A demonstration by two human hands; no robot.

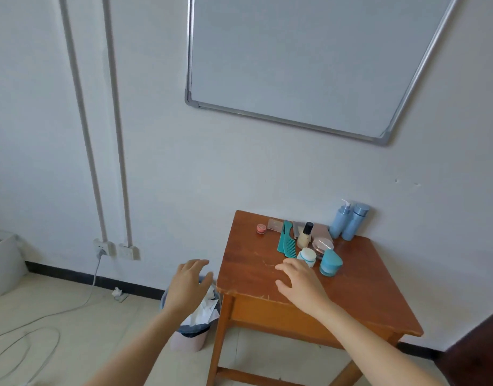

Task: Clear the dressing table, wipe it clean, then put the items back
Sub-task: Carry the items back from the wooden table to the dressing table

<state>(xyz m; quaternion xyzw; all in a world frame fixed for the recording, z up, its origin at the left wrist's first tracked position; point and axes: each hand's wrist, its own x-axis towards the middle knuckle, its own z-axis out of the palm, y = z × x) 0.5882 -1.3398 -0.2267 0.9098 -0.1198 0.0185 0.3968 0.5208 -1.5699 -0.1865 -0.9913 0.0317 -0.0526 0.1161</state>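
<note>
Sensibly, with left hand [189,285] and right hand [301,285] both open and empty, the right, just short of the jar [306,256] in the cluster toward the back of the counter [253,274], should lift pieces singly, upright.

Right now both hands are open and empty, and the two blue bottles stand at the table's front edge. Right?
Wrong on one count: the head view shows the two blue bottles at the back edge of the table, not the front. The left hand and right hand are open and empty, as stated.
</note>
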